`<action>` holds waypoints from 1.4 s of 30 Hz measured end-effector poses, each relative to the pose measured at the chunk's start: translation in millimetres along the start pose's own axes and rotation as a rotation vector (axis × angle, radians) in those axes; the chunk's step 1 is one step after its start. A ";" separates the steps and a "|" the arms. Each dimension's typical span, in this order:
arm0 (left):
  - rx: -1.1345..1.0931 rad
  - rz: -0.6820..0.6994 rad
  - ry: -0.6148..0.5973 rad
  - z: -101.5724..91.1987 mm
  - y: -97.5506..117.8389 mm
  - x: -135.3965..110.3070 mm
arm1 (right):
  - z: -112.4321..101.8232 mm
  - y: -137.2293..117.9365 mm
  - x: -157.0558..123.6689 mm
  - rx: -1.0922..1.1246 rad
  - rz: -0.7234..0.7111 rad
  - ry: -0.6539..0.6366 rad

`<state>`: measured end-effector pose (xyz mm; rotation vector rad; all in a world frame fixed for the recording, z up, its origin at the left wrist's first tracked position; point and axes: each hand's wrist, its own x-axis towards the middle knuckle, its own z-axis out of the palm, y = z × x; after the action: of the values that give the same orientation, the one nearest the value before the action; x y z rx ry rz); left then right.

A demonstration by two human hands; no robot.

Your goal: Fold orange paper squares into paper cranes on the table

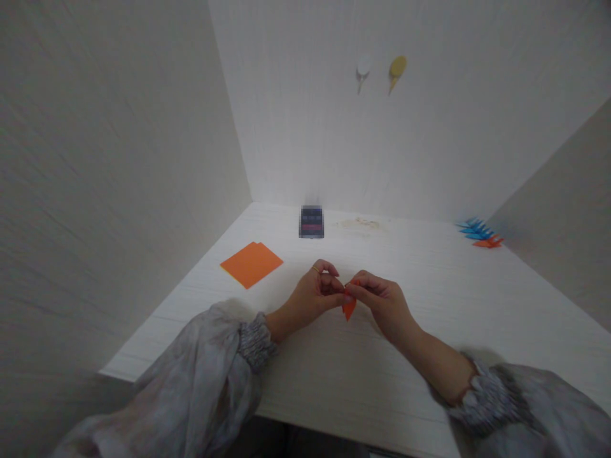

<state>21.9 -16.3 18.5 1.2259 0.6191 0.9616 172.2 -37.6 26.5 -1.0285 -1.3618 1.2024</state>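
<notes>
My left hand point(316, 294) and my right hand point(379, 301) meet above the middle of the white table point(429, 381). Both pinch a small folded piece of orange paper point(349, 308), whose pointed tip hangs down between the fingers. Most of the paper is hidden by my fingertips. A ring shows on a finger of my left hand. Grey-white gathered sleeves cover both forearms.
A small stack of flat orange paper sheets point(251, 263) lies to the left of my hands. A blurred dark box point(311, 222) stands near the back wall. Folded blue pieces point(475, 229) and an orange piece point(489, 242) lie at the back right. Two hooks point(380, 71) hang on the wall.
</notes>
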 end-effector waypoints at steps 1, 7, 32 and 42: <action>0.008 0.001 -0.003 0.1 0.1 -0.1 | 0.1 0.0 -0.1 0.002 -0.003 0.003; 0.049 0.006 -0.041 1.1 3.3 -1.0 | 0.8 0.2 -0.8 -0.010 -0.017 0.002; -0.030 -0.046 -0.086 0.8 0.6 -0.7 | -0.3 1.1 2.5 -0.039 -0.042 0.073; -0.086 0.022 0.022 -1.8 2.2 1.0 | -4.4 7.2 3.6 0.043 0.058 -0.030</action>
<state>20.4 -14.4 20.2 1.1491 0.5766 1.0108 176.0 -32.5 19.8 -1.0294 -1.3311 1.2899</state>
